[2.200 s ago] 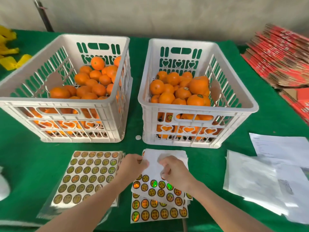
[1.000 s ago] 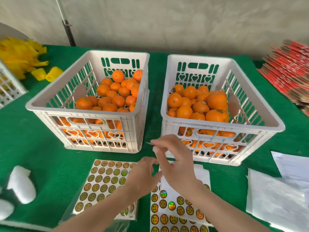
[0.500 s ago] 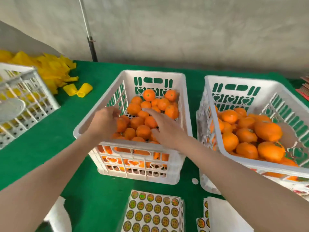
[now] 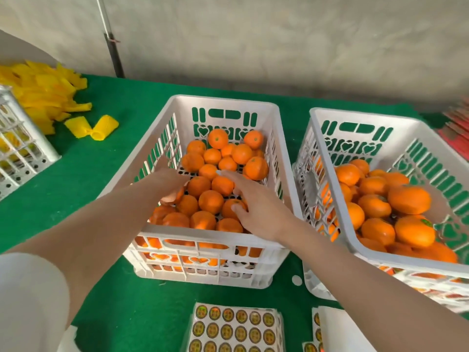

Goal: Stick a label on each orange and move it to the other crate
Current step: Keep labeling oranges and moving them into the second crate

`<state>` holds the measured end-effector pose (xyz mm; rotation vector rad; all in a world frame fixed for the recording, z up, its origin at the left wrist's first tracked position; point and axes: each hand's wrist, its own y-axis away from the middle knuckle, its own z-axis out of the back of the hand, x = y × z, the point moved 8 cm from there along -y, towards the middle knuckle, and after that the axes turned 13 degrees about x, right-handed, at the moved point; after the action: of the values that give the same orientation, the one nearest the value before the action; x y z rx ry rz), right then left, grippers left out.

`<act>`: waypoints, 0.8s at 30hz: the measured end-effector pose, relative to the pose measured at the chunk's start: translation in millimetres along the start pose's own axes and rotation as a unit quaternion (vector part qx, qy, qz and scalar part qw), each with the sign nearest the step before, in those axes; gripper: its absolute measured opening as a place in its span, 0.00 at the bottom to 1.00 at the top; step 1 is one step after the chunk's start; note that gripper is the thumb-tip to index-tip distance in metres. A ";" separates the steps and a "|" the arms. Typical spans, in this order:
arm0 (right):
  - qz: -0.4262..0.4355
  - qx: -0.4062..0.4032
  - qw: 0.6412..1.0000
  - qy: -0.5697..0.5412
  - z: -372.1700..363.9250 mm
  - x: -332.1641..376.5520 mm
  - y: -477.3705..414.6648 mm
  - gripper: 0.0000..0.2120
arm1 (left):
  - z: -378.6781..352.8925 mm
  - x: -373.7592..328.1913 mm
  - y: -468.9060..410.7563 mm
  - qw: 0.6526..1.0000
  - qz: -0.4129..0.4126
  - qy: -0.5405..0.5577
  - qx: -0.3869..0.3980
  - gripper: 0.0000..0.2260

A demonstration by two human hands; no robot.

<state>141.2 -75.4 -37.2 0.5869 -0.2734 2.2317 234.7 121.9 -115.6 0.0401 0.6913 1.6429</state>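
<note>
On the green table [image 4: 88, 186], two white crates stand side by side, both holding oranges. Both hands reach into the left crate [image 4: 203, 231]. The left hand [image 4: 170, 182] is down at the crate's left side, its fingers curled round an orange [image 4: 177, 195] that shows only partly beneath the palm. The right hand [image 4: 256, 204] lies over the pile of oranges [image 4: 210, 201] with its fingers straight and spread. Its index finger points toward the far wall and its thumb rests on the fruit below, and it grips nothing. A pale speck sits at the index fingertip, too small to tell what it is. The right crate [image 4: 360, 116] sits just beside, its oranges [image 4: 408, 199] heaped toward the near side. At the near edge of the table lies a sheet of round labels [image 4: 236, 326], with a second sheet [image 4: 314, 334] partly under white paper to its right. Yellow foam nets [image 4: 43, 92] are heaped at the far left, beside another white crate [image 4: 20, 148].
</note>
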 end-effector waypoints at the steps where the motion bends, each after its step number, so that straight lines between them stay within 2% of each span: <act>1: 0.001 -0.005 1.000 -0.002 0.2 -0.5 0.1 0.30 | 3.1 -1.0 0.1 1.000 -0.004 0.004 -0.002 0.25; 2: 0.003 -0.015 1.000 -0.005 1.5 -0.7 0.2 0.27 | 9.0 -4.9 5.8 0.999 -0.020 0.043 -0.021 0.25; 5: 0.016 -0.108 0.994 -0.006 17.9 2.7 6.3 0.14 | 18.4 -24.3 25.9 0.970 -0.076 0.227 0.034 0.26; 8: 0.025 -0.238 0.968 -0.078 43.0 2.2 23.8 0.03 | 23.5 -48.1 59.7 0.886 -0.166 0.425 0.085 0.23; 10: -0.009 -0.279 0.946 -0.167 56.1 -6.3 36.0 0.04 | 17.9 -64.1 86.8 0.841 -0.203 0.490 0.110 0.22; 13: -0.039 -0.280 0.911 -0.302 65.2 -14.6 53.0 0.09 | 4.5 -82.9 118.5 0.775 -0.225 0.572 0.145 0.25; 16: -0.014 -0.255 0.898 -0.357 69.4 -7.0 70.2 0.08 | -8.0 -99.6 140.7 0.730 -0.233 0.622 0.161 0.27; 19: 0.011 -0.238 0.906 -0.349 72.0 4.1 86.9 0.08 | -20.1 -116.6 158.2 0.706 -0.231 0.649 0.165 0.26; 24: 0.023 -0.232 0.916 -0.327 72.3 9.1 106.5 0.12 | -34.9 -136.4 175.2 0.692 -0.223 0.668 0.157 0.26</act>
<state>79.3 -166.9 29.5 1.0440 -1.1286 1.8430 93.2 -21.8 -16.2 -1.1067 1.8924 0.8140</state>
